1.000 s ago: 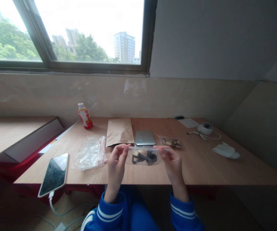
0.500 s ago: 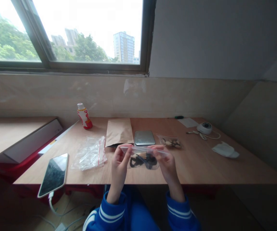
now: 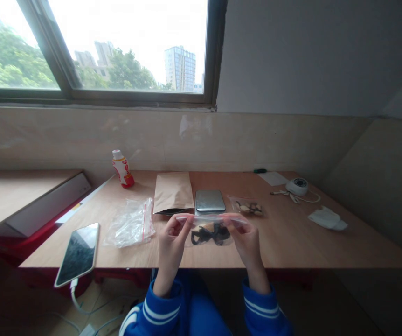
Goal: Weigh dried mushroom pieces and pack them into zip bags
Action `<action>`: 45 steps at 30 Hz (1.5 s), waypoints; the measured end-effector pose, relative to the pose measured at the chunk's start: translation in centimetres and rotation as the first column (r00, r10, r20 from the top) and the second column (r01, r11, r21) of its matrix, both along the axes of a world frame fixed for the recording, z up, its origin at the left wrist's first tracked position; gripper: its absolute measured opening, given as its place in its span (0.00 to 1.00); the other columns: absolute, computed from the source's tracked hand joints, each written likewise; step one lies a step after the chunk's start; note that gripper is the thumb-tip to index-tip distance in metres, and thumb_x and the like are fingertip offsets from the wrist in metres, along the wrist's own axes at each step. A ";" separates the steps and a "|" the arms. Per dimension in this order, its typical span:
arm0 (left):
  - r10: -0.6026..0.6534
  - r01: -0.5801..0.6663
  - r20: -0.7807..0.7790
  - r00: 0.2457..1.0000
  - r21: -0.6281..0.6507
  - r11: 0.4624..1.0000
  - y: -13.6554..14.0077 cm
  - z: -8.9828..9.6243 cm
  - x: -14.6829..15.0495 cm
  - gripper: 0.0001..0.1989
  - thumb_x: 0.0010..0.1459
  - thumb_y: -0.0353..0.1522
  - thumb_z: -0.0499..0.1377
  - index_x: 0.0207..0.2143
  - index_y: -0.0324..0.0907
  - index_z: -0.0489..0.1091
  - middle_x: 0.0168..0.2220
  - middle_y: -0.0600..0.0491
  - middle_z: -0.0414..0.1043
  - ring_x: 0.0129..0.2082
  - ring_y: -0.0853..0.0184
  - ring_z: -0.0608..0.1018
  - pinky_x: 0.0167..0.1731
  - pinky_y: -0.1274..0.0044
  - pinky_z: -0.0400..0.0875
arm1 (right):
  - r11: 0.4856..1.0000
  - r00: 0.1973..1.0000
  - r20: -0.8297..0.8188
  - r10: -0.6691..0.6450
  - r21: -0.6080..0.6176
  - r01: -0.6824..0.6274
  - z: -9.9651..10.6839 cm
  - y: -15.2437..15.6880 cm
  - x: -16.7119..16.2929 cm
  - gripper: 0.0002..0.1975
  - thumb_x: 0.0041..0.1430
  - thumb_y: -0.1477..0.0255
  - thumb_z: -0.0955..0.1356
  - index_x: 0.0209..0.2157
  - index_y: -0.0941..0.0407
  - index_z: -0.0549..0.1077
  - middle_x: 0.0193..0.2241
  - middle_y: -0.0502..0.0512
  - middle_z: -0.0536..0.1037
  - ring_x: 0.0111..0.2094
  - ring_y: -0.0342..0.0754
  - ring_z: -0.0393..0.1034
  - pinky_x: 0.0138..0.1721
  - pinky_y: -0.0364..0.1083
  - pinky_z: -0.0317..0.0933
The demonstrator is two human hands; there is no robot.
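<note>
Above the front edge of the table, my left hand (image 3: 173, 237) and my right hand (image 3: 243, 237) pinch the top edge of a clear zip bag (image 3: 206, 239), one near each end. Dark pieces and a paler one show through the bag, but their kind is unclear. Just beyond the bag lies a silver flat scale-like device (image 3: 210, 200). A brown paper pouch (image 3: 174, 192) rests left of it, its dark mouth slightly apart toward me. Right of the device is another clear bag (image 3: 248, 206) with pale and dark pieces inside.
Several empty clear bags (image 3: 130, 224) lie on the left of the wooden table (image 3: 285, 242). A phone (image 3: 78, 254) on a cable overhangs the front edge. A red and white bottle (image 3: 123, 169) stands behind. At right are a white dome camera (image 3: 296, 186) and a crumpled white cloth-like item (image 3: 327, 218).
My hands have moved slightly apart along the bag's top edge, the right one shifting right. The bag hangs a little flatter. Things on the table have stayed put.
</note>
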State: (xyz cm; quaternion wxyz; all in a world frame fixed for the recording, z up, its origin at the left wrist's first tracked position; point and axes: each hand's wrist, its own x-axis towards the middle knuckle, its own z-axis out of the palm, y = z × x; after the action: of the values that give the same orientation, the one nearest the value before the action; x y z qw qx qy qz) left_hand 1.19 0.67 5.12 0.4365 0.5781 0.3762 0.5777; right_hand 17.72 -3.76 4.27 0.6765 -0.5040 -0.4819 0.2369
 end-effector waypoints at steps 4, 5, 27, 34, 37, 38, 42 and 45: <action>0.026 -0.026 0.000 1.000 0.019 0.999 -0.1 -0.3 0.0 0.11 0.55 0.39 0.62 0.32 0.40 0.74 0.27 0.53 0.76 0.28 0.69 0.77 0.29 0.80 0.71 | 1.000 1.000 0.012 -0.027 0.010 0.027 -0.2 0.0 0.1 0.10 0.53 0.63 0.71 0.29 0.55 0.78 0.26 0.53 0.80 0.29 0.47 0.74 0.30 0.43 0.68; 0.029 -0.029 0.007 1.000 0.019 0.999 -0.1 -0.4 -0.1 0.11 0.54 0.39 0.62 0.32 0.40 0.74 0.27 0.53 0.76 0.28 0.69 0.77 0.29 0.80 0.71 | 0.999 1.000 0.007 -0.031 0.014 0.031 -0.2 0.0 0.0 0.10 0.53 0.63 0.71 0.28 0.55 0.78 0.26 0.53 0.80 0.29 0.47 0.74 0.30 0.43 0.67; -0.161 0.159 -0.040 0.986 -0.057 0.986 0.2 -0.5 -0.3 0.12 0.53 0.40 0.62 0.32 0.39 0.76 0.27 0.51 0.75 0.28 0.67 0.77 0.28 0.78 0.71 | 0.993 0.997 -0.060 0.051 -0.104 -0.057 -0.3 0.6 -1.3 0.13 0.50 0.60 0.72 0.28 0.56 0.77 0.24 0.52 0.79 0.26 0.48 0.74 0.27 0.42 0.67; -0.163 0.160 -0.075 0.984 -0.052 0.986 -0.2 0.0 -0.1 0.12 0.53 0.40 0.62 0.32 0.39 0.76 0.28 0.52 0.76 0.28 0.67 0.76 0.29 0.79 0.70 | 0.996 0.999 -0.052 0.012 -0.086 -0.016 -0.2 0.2 -1.2 0.13 0.50 0.60 0.72 0.27 0.56 0.77 0.22 0.52 0.78 0.23 0.47 0.73 0.23 0.42 0.66; -0.165 0.161 -0.051 0.985 -0.074 0.984 -0.3 0.2 0.0 0.12 0.53 0.40 0.63 0.32 0.39 0.76 0.27 0.52 0.75 0.26 0.68 0.75 0.26 0.79 0.69 | 0.985 0.981 -0.114 0.154 -0.054 -0.161 -0.1 0.1 -1.1 0.11 0.51 0.61 0.72 0.29 0.55 0.77 0.30 0.55 0.82 0.32 0.50 0.77 0.32 0.45 0.71; -0.160 0.157 -0.043 0.986 -0.071 0.985 -0.3 0.2 0.0 0.12 0.52 0.40 0.63 0.31 0.39 0.76 0.27 0.52 0.75 0.26 0.68 0.75 0.26 0.79 0.69 | 0.976 0.969 -0.137 0.205 -0.049 -0.213 -0.1 0.1 -1.0 0.11 0.51 0.62 0.72 0.31 0.55 0.78 0.34 0.55 0.82 0.35 0.51 0.77 0.36 0.46 0.71; -0.146 0.145 -0.036 0.989 -0.043 0.989 -0.5 0.2 -0.1 0.12 0.52 0.40 0.63 0.31 0.40 0.77 0.27 0.51 0.76 0.26 0.67 0.75 0.23 0.80 0.68 | 0.960 0.957 -0.146 0.252 -0.091 -0.267 -0.2 0.3 -1.1 0.12 0.50 0.62 0.73 0.34 0.54 0.79 0.35 0.56 0.82 0.37 0.52 0.77 0.39 0.49 0.72; -0.161 0.160 -0.046 0.986 -0.035 0.987 -0.6 0.2 -0.2 0.11 0.53 0.40 0.62 0.32 0.40 0.77 0.27 0.51 0.76 0.26 0.68 0.76 0.21 0.80 0.68 | 0.972 0.972 -0.118 0.204 -0.094 -0.216 -0.4 0.4 -1.2 0.11 0.50 0.62 0.73 0.31 0.55 0.80 0.32 0.55 0.82 0.35 0.52 0.77 0.38 0.48 0.71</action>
State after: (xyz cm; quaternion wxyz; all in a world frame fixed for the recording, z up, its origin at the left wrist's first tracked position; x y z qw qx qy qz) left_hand 0.99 0.10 5.30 0.4813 0.6136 0.3481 0.5203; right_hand 16.57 -3.38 3.88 0.6447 -0.4719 -0.4823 0.3592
